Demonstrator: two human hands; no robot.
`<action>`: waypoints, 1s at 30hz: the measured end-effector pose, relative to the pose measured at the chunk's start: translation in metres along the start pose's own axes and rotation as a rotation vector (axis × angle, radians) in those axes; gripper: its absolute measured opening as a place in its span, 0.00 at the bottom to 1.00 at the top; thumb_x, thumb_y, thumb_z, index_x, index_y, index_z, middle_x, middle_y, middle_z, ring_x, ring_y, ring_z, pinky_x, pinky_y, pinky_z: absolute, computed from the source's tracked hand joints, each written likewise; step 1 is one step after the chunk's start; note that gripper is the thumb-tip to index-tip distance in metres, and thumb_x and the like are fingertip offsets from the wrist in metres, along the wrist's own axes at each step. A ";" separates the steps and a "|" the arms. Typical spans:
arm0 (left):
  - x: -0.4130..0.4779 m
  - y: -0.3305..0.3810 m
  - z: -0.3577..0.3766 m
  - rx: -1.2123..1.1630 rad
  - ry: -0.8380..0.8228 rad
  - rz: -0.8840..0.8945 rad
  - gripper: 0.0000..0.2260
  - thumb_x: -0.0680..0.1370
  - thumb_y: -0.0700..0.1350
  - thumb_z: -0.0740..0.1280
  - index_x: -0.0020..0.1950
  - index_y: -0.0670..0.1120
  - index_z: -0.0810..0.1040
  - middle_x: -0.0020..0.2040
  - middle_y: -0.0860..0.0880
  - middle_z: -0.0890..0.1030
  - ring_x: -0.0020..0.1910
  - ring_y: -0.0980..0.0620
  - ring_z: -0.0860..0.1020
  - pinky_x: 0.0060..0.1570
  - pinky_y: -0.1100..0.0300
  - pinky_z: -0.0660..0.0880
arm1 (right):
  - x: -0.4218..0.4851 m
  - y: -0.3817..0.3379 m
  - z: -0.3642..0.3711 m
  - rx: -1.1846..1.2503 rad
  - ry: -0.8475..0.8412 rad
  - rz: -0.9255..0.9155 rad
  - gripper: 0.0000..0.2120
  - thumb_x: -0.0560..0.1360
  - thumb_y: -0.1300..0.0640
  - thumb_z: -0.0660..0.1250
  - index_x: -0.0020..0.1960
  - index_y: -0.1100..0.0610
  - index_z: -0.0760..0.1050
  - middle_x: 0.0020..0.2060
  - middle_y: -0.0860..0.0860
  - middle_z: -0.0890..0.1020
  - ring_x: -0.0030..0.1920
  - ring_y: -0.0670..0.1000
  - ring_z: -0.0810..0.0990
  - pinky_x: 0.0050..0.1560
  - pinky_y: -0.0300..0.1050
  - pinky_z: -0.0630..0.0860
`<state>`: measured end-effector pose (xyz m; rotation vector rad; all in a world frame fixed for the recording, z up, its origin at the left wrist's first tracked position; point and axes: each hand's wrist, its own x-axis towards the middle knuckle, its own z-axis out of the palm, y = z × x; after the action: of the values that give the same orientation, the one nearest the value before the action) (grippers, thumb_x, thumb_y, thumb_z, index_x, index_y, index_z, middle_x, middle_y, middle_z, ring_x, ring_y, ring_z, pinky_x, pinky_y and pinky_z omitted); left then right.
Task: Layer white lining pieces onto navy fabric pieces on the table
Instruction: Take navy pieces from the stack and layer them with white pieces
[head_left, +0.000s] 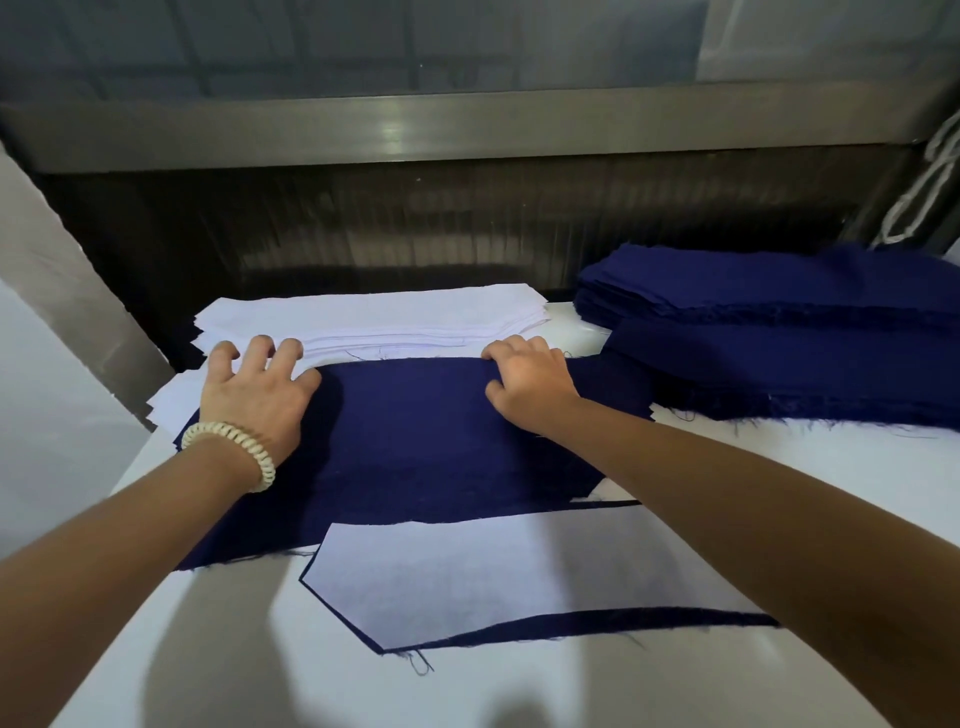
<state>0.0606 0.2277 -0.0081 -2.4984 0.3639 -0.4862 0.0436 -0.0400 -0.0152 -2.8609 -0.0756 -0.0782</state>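
A navy fabric piece (415, 447) lies flat in the middle of the white table (779, 478). My left hand (254, 384) rests on its far left corner, fingers spread and reaching onto the stack of white lining pieces (374, 317) behind it. My right hand (530, 376) pinches the navy piece's far edge with curled fingers. Nearer to me lies a white lining piece (498, 571) laid on another navy piece (649, 621), whose dark edge shows along its near side.
A thick stack of navy pieces (779, 332) sits at the far right of the table. A dark metal machine housing (467, 218) rises behind the stacks. More white pieces (174, 397) stick out at the left.
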 end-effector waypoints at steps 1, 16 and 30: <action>0.002 0.000 0.001 0.024 -0.013 0.009 0.17 0.74 0.45 0.63 0.62 0.56 0.73 0.67 0.51 0.65 0.65 0.47 0.63 0.59 0.47 0.53 | 0.002 0.001 0.001 0.000 -0.002 0.007 0.18 0.77 0.56 0.57 0.67 0.54 0.67 0.63 0.52 0.71 0.62 0.55 0.66 0.62 0.49 0.61; 0.028 0.008 0.027 -0.244 -0.119 -0.135 0.20 0.79 0.57 0.48 0.61 0.52 0.73 0.59 0.50 0.77 0.63 0.46 0.68 0.59 0.47 0.53 | 0.019 -0.001 0.004 -0.179 -0.112 0.165 0.18 0.80 0.52 0.49 0.60 0.56 0.72 0.59 0.57 0.74 0.61 0.58 0.68 0.64 0.54 0.62; 0.019 0.011 0.041 -0.548 -0.137 -0.168 0.21 0.80 0.57 0.46 0.62 0.54 0.75 0.63 0.55 0.75 0.63 0.49 0.69 0.58 0.50 0.53 | 0.014 -0.001 0.011 -0.203 0.046 0.042 0.11 0.78 0.56 0.53 0.55 0.58 0.71 0.56 0.51 0.74 0.58 0.54 0.69 0.60 0.51 0.61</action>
<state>0.0927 0.2320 -0.0411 -3.0933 0.2583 -0.3029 0.0581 -0.0359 -0.0244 -3.0602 0.0015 -0.1507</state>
